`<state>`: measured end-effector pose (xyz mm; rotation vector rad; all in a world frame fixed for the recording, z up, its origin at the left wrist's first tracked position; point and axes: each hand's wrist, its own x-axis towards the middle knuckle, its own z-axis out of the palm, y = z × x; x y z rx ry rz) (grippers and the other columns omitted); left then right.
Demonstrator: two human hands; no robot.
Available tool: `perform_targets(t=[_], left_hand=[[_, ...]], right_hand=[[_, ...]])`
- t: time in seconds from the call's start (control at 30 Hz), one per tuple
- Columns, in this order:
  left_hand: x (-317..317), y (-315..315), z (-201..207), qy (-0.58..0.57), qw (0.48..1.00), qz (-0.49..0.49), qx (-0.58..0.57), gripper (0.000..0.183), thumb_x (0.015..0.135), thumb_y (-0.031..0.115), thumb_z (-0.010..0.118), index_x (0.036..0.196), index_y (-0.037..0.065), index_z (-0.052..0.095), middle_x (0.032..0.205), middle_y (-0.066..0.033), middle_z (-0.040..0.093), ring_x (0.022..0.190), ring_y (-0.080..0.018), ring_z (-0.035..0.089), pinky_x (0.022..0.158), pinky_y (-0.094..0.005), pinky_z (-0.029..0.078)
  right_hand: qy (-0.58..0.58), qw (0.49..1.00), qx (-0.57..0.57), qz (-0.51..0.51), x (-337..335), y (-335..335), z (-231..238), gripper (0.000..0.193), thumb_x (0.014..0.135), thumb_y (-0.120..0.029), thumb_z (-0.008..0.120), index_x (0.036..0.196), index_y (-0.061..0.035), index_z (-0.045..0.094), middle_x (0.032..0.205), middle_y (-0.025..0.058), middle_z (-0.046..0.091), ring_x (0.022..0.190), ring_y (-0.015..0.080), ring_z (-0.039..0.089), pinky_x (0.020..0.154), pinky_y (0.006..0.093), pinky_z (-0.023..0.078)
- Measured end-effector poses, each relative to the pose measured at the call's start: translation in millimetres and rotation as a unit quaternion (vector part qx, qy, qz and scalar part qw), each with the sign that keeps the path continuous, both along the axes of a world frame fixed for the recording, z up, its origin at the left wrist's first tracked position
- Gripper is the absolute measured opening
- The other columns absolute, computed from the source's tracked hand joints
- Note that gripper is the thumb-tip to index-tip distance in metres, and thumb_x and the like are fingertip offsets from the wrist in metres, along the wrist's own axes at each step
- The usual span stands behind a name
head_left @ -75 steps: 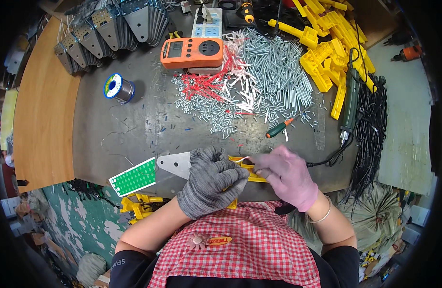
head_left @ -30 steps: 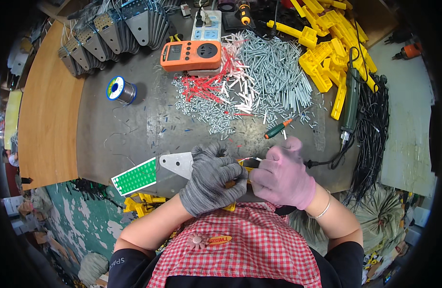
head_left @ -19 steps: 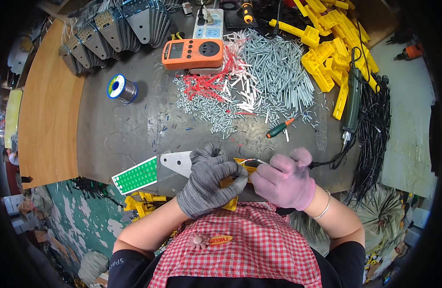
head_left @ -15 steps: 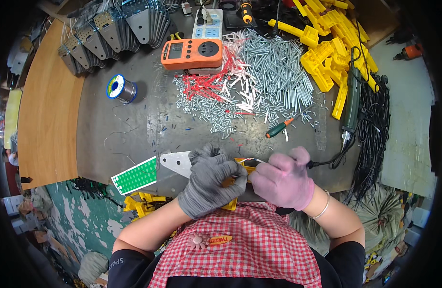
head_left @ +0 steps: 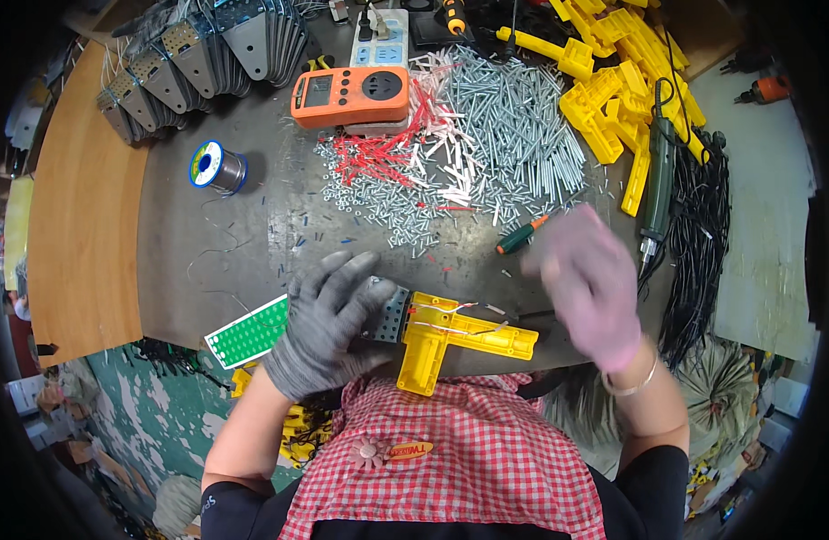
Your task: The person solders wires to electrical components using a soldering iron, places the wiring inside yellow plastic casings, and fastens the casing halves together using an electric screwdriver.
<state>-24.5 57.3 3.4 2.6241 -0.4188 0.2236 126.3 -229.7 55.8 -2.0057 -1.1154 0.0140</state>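
My left hand, in a grey glove, lies over a metal plate with rows of holes. Its fingers are stretched out and apart. The plate adjoins a yellow plastic handle housing, T-shaped and lying with its inside up near the table's front edge. Thin red and white wires run through the housing. My right hand, in a pink glove, is raised to the right of the housing and smeared by motion. Closest to it lies a green-handled screwdriver.
Behind lie heaps of screws and red and white sleeves. An orange meter stands beside a power strip. Yellow housings, a green electric screwdriver and black cables are right. Solder wire and a green-patterned sheet are left.
Both hands have parted from the yellow housing, baring its wires. My right hand has moved up and right toward the screwdriver. My left hand has shifted left, its fingers now spread over the metal plate.
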Motion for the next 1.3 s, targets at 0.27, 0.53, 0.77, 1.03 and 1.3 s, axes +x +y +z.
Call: perform_targets(t=[0.27,0.53,0.77,1.03,1.3], left_hand=[[-4,10,-3,0.086,0.996,-0.013,0.032,0.077,0.067,0.025,0.086,0.137,0.012,0.055,0.141,-0.0162,0.055,0.126,-0.0389,0.054,0.106,-0.0493,0.042],[-78,32,0,-0.063,0.982,0.178,0.033,0.031,0.07,0.01,0.081,0.1,0.012,0.074,0.1,-0.0077,0.069,0.088,-0.0278,0.065,0.076,-0.0402,0.051],[-85,84,-19,0.042,0.973,0.202,0.103,0.019,0.075,0.007,0.077,0.093,0.007,0.07,0.102,-0.0096,0.066,0.096,-0.0307,0.062,0.082,-0.0404,0.05],[-24,18,21,-0.027,0.905,0.301,-0.298,0.019,0.086,-0.001,0.068,0.104,0.002,0.065,0.105,-0.0155,0.066,0.097,-0.0325,0.065,0.088,-0.0393,0.053],[13,-75,-2,-0.047,0.985,0.079,-0.148,0.017,0.076,0.01,0.078,0.092,0.01,0.073,0.088,-0.008,0.058,0.085,-0.0284,0.056,0.078,-0.0406,0.044]], right_hand=[[-0.027,0.954,-0.147,-0.259,155,135,-42,0.053,0.098,-0.031,0.057,0.133,0.0071,0.051,0.11,0.0224,0.071,0.101,0.0447,0.068,0.088,0.046,0.052],[-0.382,0.898,-0.167,-0.141,218,145,-60,0.028,0.1,-0.024,0.059,0.126,-0.0178,0.064,0.124,0.0155,0.068,0.113,0.0337,0.066,0.093,0.0397,0.053],[-0.053,0.971,0.177,-0.154,105,113,-17,0.017,0.095,-0.004,0.066,0.112,-0.0043,0.068,0.105,0.0061,0.071,0.092,0.0129,0.068,0.082,0.0241,0.052],[0.091,0.942,0.248,-0.208,72,56,-12,0.027,0.099,-0.02,0.068,0.118,-0.0015,0.062,0.092,-0.0002,0.062,0.079,0.0071,0.055,0.071,0.0222,0.046],[0.025,0.971,0.109,-0.212,75,33,-53,0.028,0.105,-0.023,0.051,0.11,0.0013,0.063,0.089,0.0109,0.058,0.076,0.0204,0.054,0.068,0.032,0.045]])
